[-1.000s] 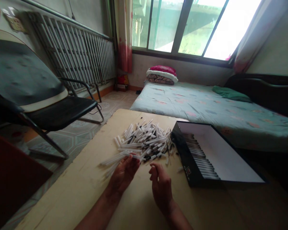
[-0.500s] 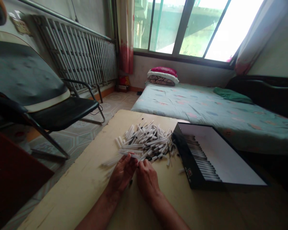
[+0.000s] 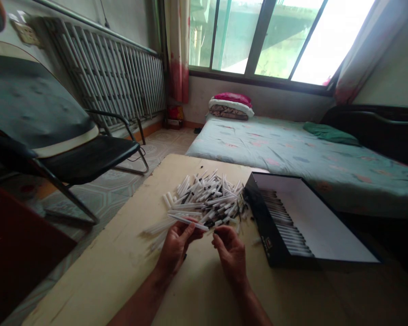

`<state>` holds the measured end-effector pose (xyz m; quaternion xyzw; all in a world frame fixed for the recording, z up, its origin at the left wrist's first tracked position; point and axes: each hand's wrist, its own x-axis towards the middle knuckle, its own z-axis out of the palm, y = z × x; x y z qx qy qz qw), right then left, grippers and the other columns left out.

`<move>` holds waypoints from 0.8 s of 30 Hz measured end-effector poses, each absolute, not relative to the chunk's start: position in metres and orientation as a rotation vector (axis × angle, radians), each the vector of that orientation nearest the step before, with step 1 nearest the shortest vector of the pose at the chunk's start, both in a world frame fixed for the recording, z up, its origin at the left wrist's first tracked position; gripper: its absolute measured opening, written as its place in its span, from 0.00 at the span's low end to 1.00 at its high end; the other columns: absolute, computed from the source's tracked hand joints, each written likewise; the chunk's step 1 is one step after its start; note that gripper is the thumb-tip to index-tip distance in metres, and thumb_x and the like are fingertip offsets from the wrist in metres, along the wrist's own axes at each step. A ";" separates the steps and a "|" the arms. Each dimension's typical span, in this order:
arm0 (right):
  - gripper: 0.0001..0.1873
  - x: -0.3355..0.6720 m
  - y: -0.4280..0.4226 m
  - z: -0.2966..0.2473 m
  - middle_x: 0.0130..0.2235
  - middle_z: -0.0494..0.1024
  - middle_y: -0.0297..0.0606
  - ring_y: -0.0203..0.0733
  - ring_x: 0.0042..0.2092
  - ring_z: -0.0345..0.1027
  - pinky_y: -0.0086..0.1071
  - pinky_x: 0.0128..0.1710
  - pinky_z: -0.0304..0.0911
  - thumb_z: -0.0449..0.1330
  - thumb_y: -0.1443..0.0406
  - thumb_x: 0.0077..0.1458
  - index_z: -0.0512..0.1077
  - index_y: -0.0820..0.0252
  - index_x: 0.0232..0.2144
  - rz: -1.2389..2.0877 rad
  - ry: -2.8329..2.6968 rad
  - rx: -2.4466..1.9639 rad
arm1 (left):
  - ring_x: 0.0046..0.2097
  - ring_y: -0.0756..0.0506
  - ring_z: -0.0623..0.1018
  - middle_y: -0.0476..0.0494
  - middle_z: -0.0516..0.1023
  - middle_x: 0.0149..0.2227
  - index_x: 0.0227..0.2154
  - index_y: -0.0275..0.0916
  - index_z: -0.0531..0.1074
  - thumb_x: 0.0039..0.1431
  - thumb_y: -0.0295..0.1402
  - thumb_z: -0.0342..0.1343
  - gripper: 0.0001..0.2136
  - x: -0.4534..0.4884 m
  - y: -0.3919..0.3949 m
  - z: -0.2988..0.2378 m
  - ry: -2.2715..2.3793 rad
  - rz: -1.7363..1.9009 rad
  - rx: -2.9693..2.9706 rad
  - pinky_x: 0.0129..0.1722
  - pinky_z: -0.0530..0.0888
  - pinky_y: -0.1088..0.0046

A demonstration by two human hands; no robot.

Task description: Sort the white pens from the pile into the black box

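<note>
A heap of clear plastic pen tubes with black tips [image 3: 207, 199] lies on the pale wooden table [image 3: 122, 267]. My left hand [image 3: 177, 244] is closed round one clear tube [image 3: 190, 222], held level just above the table at the heap's near edge. My right hand [image 3: 229, 251] is beside it, its thumb and fingers pinched on a small dark piece I cannot make out. Right of the hands stands an open black box [image 3: 268, 235] with a white inside and a row of tubes packed along its left side.
A black chair [image 3: 85, 163] stands on the tiled floor to the left, in front of a radiator [image 3: 112, 77]. Beyond the table is a bed [image 3: 292, 154] with folded bedding, under a bright window. A dark red surface [image 3: 17, 258] sits at lower left.
My hands met at the near edge of the heap, then drew apart. The left hand now holds a tube raised level, and the right has moved right with its fingers pinched.
</note>
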<state>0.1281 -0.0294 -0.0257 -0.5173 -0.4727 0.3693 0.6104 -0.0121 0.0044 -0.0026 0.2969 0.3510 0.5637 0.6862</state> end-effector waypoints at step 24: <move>0.11 0.130 -0.030 -0.032 0.24 0.73 0.33 0.32 0.22 0.65 0.25 0.22 0.62 0.59 0.58 0.53 0.70 0.62 0.31 0.977 -1.040 -1.189 | 0.32 0.46 0.79 0.43 0.80 0.29 0.32 0.34 0.74 0.50 0.33 0.62 0.08 -0.009 0.004 -0.010 0.770 1.143 0.844 0.37 0.75 0.69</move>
